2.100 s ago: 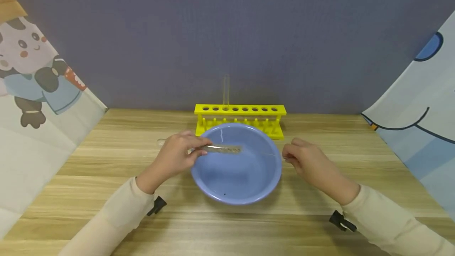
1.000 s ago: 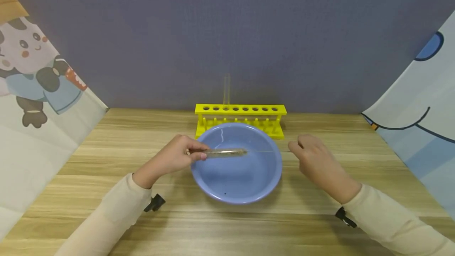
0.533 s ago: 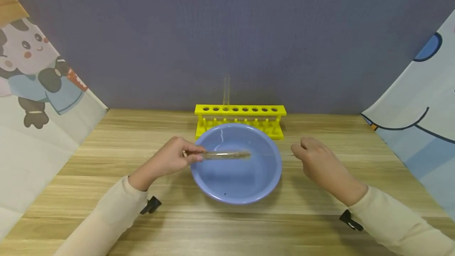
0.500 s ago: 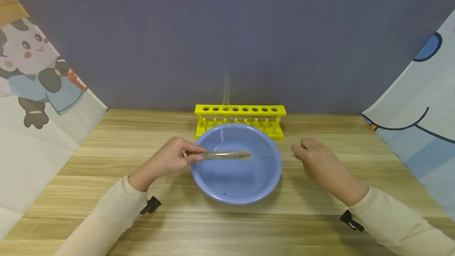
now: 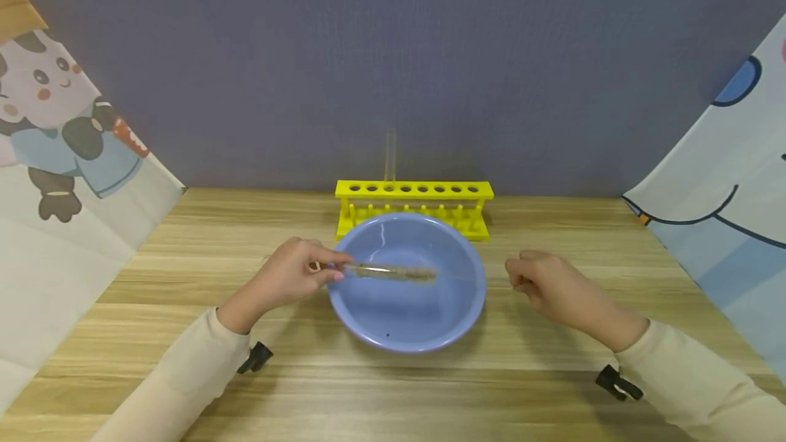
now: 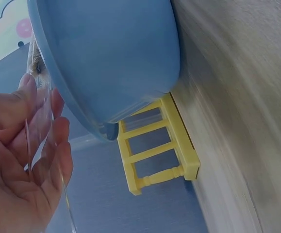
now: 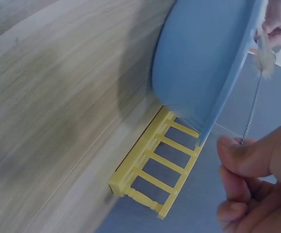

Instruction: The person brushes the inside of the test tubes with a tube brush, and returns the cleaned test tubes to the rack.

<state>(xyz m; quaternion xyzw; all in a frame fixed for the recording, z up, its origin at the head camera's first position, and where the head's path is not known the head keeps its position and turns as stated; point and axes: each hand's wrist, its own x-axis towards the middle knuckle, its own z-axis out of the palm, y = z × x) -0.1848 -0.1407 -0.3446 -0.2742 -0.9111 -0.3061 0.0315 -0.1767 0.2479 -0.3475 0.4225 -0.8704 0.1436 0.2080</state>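
Over the basin, my left hand (image 5: 291,275) holds a clear glass test tube (image 5: 368,269) lying nearly level, its mouth to the right. A test tube brush (image 7: 265,56) with pale bristles sits at that mouth. Its thin twisted wire (image 7: 253,104) runs to my right hand (image 5: 552,288), where thumb and fingers pinch it. In the left wrist view, thumb and fingers wrap loosely round the tube (image 6: 48,109), with brownish bristles (image 6: 37,63) near its far end. The blue plastic basin (image 5: 405,346) stands beneath, between both hands, with a small dark speck inside near the front rim.
Right behind the basin is a yellow test tube rack (image 5: 414,189), partly hidden by it. One clear test tube (image 5: 390,155) stands upright in the rack. A grey-blue wall (image 5: 491,74) rises behind the wooden table (image 5: 393,401).
My right hand has moved to the right with the brush wire, and my left hand a little to the left with the tube. The bristles have shifted right, to the tube's mouth.
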